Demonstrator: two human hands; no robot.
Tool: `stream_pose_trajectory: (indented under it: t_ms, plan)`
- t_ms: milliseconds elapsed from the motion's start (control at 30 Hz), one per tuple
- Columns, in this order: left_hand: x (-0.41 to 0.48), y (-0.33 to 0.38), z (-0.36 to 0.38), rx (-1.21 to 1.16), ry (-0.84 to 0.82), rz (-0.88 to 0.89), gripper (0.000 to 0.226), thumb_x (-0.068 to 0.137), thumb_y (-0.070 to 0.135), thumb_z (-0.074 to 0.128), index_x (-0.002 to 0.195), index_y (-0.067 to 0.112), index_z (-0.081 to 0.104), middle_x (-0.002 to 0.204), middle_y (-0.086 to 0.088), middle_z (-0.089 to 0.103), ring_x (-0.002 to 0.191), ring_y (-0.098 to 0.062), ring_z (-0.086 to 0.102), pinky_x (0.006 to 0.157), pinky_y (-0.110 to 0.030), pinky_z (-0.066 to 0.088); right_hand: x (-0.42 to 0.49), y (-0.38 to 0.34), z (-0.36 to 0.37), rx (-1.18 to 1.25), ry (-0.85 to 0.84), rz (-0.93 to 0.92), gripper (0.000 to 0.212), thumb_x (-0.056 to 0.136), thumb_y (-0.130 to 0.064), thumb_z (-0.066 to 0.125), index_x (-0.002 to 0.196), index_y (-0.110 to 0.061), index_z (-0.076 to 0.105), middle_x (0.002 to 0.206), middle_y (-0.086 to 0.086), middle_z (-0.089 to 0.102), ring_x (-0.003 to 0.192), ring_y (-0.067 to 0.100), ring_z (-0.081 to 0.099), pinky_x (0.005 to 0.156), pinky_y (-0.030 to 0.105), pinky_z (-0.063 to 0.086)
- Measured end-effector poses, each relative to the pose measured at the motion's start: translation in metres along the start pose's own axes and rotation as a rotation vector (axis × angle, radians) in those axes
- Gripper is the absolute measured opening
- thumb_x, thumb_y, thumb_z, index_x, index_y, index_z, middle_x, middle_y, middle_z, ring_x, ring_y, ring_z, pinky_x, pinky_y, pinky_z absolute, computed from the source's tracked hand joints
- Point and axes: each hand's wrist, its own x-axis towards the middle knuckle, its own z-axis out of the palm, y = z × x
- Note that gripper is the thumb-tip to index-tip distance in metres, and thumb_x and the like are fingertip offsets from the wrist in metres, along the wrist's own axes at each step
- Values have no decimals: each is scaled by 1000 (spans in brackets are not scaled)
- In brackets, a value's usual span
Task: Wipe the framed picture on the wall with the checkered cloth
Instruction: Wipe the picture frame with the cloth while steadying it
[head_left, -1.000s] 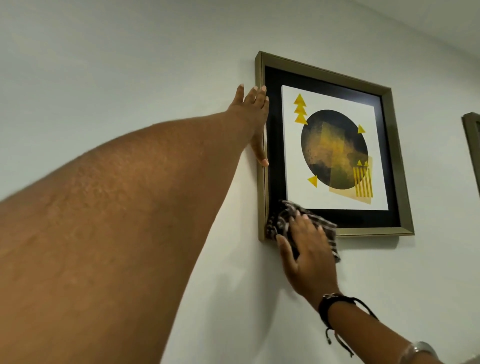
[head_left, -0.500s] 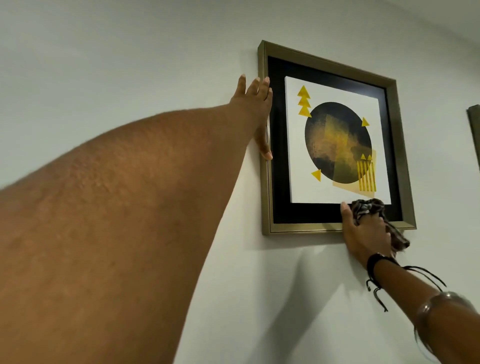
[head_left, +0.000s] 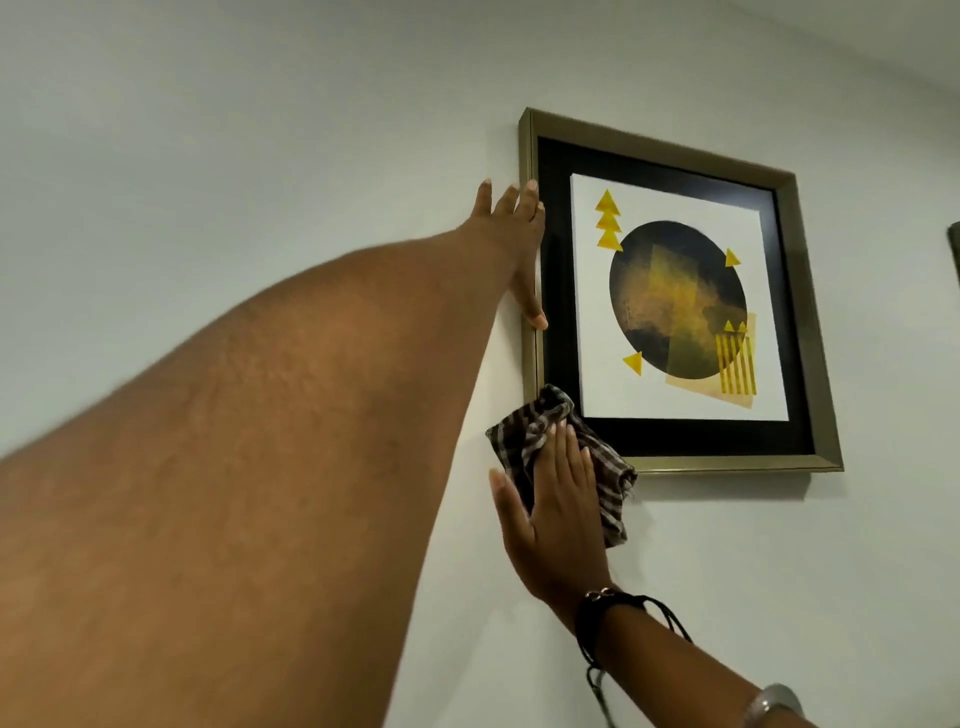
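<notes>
Framed picture (head_left: 675, 306): hung on a pale wall (head_left: 260, 130), seen from below at an angle; a dull gold frame is set around a black mat and a white print with a dark circle and yellow triangles.

Left hand (head_left: 511, 234): laid flat against the wall at the upper part of the frame's left edge, fingers spread and pointed upward, the thumb lapped over the gold moulding lower down. Nothing is held in it; the frame is only braced.

Left arm: stretched across the lower left of the view, by which much of the wall is covered.

Checkered cloth (head_left: 524, 431): bunched at the frame's lower left corner, pressed over the gold moulding and the black mat there; part of it is draped below the bottom edge onto the wall.

Right hand (head_left: 556, 514): spread flat, palm pressed onto the cloth, fingers pointed up toward the corner and the thumb splayed out to the left on the wall. The cloth is pinned beneath the palm and fingers rather than gripped in a fist.

Right wrist: a dark corded bracelet (head_left: 597, 618) is worn, with a silvery bangle (head_left: 771, 701) further down the forearm.
</notes>
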Motion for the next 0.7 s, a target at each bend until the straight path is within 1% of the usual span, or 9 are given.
stream_pose_trajectory:
  t_ms: [100, 167, 233, 367, 433, 500, 600, 700]
  plan:
    - [-7, 2, 7, -68, -27, -9, 134, 68, 75, 67, 157, 10, -8, 166, -11, -17, 153, -32, -15, 119, -57, -11, 4, 12, -5, -45, -95, -93, 100, 86, -79, 9, 159, -11, 3, 168, 3, -4, 153, 11, -15, 125, 30, -6]
    - [-9, 3, 8, -77, -35, 7, 126, 75, 69, 67, 157, 10, -8, 166, -11, -18, 153, -33, -14, 119, -57, -10, 21, 14, -11, -63, -118, -118, 100, 86, -79, 12, 159, -11, 0, 168, 4, -6, 154, 14, -16, 126, 34, -4]
    - [-7, 1, 0, -55, -29, 8, 118, 81, 66, 63, 157, 11, -8, 166, -11, -18, 153, -32, -14, 119, -57, -10, 51, 12, -22, -106, -90, -139, 102, 86, -79, 14, 158, -10, -1, 168, 7, -5, 154, 18, -13, 126, 37, -1]
    - [-1, -2, -21, -32, -9, 25, 90, 96, 54, 46, 158, 13, -4, 167, -9, -16, 154, -30, -13, 121, -56, -11, 116, 7, -47, -184, -19, -198, 107, 83, -82, 22, 158, -10, -3, 168, 10, -3, 155, 22, -6, 127, 41, 5]
    - [-2, 3, -22, -46, -14, 41, 81, 100, 45, 42, 159, 14, -4, 167, -8, -16, 154, -29, -13, 121, -56, -11, 138, 12, -56, -225, 1, -239, 107, 84, -82, 28, 158, -13, -4, 168, 9, -2, 155, 22, -5, 127, 41, 6]
    - [-5, 7, -17, -78, -22, 44, 74, 102, 39, 36, 159, 15, -4, 167, -7, -16, 154, -28, -13, 122, -55, -11, 153, 17, -60, -268, -14, -279, 107, 83, -85, 26, 158, -16, -6, 168, 8, -4, 155, 21, -6, 126, 39, 2]
    - [-7, 2, -7, -125, -8, 30, 65, 105, 40, 24, 159, 15, -2, 167, -5, -15, 154, -27, -12, 121, -55, -12, 188, 10, -65, -258, -63, -330, 108, 79, -89, 21, 158, -22, -8, 168, 6, -10, 155, 21, -10, 126, 40, 0]
    - [1, -12, -14, -130, 36, 24, 63, 105, 43, 18, 159, 18, -1, 168, -2, -12, 155, -27, -10, 120, -55, -14, 228, -7, -78, -270, -46, -346, 112, 75, -92, 16, 159, -19, -3, 168, 8, -8, 155, 21, -9, 126, 43, 1]
